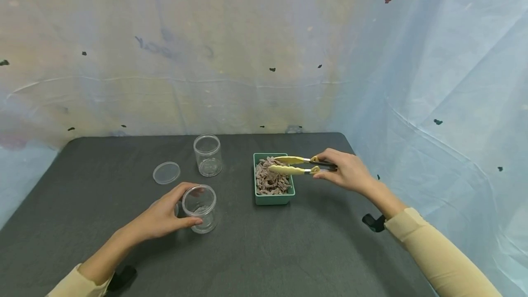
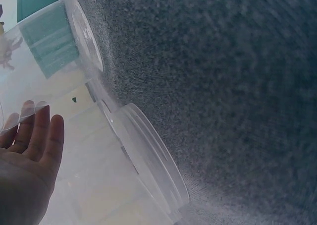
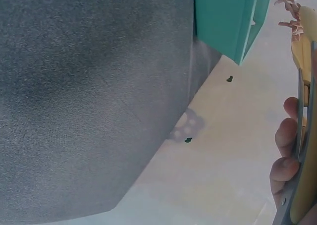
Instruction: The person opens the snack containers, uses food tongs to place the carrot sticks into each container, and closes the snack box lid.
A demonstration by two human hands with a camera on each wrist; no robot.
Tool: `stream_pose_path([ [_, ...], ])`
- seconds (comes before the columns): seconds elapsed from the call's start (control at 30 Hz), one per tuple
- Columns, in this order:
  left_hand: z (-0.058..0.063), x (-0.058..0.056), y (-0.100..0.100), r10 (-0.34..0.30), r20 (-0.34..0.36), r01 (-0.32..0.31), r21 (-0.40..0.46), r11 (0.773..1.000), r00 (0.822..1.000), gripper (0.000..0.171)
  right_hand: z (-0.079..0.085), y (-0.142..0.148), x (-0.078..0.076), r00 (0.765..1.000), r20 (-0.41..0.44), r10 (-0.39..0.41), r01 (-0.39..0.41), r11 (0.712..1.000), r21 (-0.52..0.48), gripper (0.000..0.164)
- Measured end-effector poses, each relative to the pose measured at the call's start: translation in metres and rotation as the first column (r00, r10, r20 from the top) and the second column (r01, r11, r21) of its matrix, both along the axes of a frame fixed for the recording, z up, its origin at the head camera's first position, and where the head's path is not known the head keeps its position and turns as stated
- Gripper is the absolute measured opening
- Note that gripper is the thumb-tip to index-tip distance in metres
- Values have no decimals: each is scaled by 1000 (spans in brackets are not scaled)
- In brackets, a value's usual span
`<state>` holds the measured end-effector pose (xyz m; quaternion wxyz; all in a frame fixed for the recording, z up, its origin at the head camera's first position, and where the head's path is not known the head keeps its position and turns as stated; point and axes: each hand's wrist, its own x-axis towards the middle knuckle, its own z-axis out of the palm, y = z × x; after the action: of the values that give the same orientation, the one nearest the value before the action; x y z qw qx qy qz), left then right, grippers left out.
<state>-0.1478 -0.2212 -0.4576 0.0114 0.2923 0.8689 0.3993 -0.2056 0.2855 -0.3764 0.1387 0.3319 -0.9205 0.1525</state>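
Observation:
My left hand holds a clear plastic jar that stands upright on the dark table, thumb on its near side and fingers around the far side. In the left wrist view, the fingers show at the jar's wall. My right hand grips yellow-tipped tongs over a green rectangular container. Brownish, twisted strips fill that container. In the right wrist view, a few strips show at the tongs' tips, above the container's rim.
A second clear jar stands open behind the held one. To its left a round clear lid lies flat. Another clear lid lies beside the left hand, mostly hidden in the head view. Pale sheeting hangs behind the table.

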Motion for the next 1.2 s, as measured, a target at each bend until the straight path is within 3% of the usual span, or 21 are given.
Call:
stream_pose_path([
  [0.47, 2, 2, 0, 13, 6, -13, -4, 1000, 1000, 77, 3, -2, 1, 1000, -2, 7, -7, 1000, -11, 47],
  [0.9, 1, 1, -1, -3, -3, 3, 13, 1000, 1000, 75, 22, -31, -2, 992, -83, 94, -102, 990, -100, 47],
  [1.2, 1, 1, 0, 9, 3, -9, 9, 1000, 1000, 75, 29, -66, -3, 975, -90, 204, -218, 961, -173, 48],
])
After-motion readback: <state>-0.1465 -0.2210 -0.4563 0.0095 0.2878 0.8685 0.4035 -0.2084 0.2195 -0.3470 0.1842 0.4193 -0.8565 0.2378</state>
